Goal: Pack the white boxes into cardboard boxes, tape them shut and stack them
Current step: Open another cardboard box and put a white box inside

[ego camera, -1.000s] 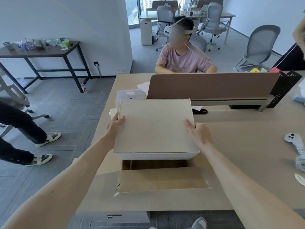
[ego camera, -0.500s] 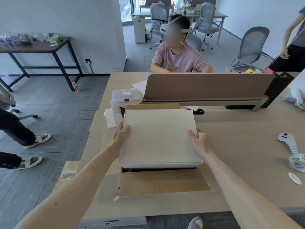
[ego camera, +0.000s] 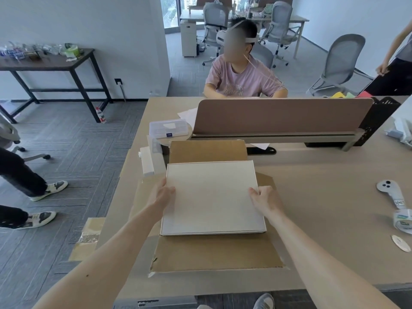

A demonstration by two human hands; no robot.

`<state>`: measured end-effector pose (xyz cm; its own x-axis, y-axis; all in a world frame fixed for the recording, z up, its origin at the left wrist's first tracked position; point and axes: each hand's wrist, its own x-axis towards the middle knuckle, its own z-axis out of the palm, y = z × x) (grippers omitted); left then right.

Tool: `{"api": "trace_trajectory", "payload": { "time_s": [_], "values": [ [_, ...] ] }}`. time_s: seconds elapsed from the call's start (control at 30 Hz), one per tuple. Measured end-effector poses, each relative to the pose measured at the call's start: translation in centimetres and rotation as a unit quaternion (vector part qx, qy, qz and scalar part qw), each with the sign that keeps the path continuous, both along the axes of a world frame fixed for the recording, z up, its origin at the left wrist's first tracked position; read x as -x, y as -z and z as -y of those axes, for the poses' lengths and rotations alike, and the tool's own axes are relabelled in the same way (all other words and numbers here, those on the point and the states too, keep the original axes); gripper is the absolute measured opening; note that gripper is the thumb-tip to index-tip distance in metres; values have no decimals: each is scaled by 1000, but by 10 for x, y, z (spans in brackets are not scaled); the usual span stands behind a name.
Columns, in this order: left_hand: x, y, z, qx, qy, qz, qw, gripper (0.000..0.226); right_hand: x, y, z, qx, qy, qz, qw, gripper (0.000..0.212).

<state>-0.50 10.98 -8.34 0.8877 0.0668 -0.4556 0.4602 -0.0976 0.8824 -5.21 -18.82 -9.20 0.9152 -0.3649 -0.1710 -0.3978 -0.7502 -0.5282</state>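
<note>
A flat white box [ego camera: 213, 197] lies level in the mouth of an open cardboard box [ego camera: 218, 253] on the desk in front of me. My left hand [ego camera: 162, 192] grips the white box's left edge, thumb on top. On the right edge my right hand [ego camera: 265, 197] grips the same way. The cardboard box's near flap lies folded out toward me and its far flap [ego camera: 207, 151] stands behind the white box. The inside of the cardboard box is hidden under the white box. A roll of tape [ego camera: 404, 220] lies at the desk's right edge.
Small white boxes [ego camera: 148, 161] and a clear plastic case [ego camera: 168, 129] sit at the far left of the desk. A brown divider panel [ego camera: 283, 115] runs across behind, with a seated person beyond it. A white controller [ego camera: 392, 192] lies right. Flattened cardboard [ego camera: 89, 235] sticks out at the left.
The white box has come down and toward me, from above the cardboard box into its opening. Both hands kept their hold on its sides. The camera tilted down.
</note>
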Motion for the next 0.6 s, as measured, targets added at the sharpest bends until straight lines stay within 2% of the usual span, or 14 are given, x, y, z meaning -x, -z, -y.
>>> {"api": "trace_trajectory", "payload": {
  "time_s": [0.1,0.23,0.3,0.33,0.4,0.43,0.47,0.53,0.6],
  "values": [
    [-3,13,-2,-33,14,-12,999,41,1,5,-2,10,-1,-20,1000,42],
    [-9,37,-10,-99,44,-23,994,18,1,20,0,-1,-1,-51,999,34],
    [-14,45,-12,-117,51,-29,991,30,-1,20,-1,-30,-11,-66,997,19],
    [-13,40,-12,-119,57,-28,991,28,-2,21,-2,-35,-22,-69,997,17],
    [-14,38,-17,-113,53,-26,992,15,-4,23,-2,-27,-34,-77,996,43],
    [-15,35,-22,-107,42,-29,993,20,-5,23,-1,-26,-32,-71,997,42],
    [-15,30,-26,-96,28,-33,994,29,-5,21,2,-33,-24,-58,998,34],
    [-19,24,-37,-101,4,-27,995,30,-7,18,13,-27,4,-25,999,12],
    [-22,26,-49,-172,1,-5,985,33,-10,15,28,-20,53,-4,998,11]
  ]
}}
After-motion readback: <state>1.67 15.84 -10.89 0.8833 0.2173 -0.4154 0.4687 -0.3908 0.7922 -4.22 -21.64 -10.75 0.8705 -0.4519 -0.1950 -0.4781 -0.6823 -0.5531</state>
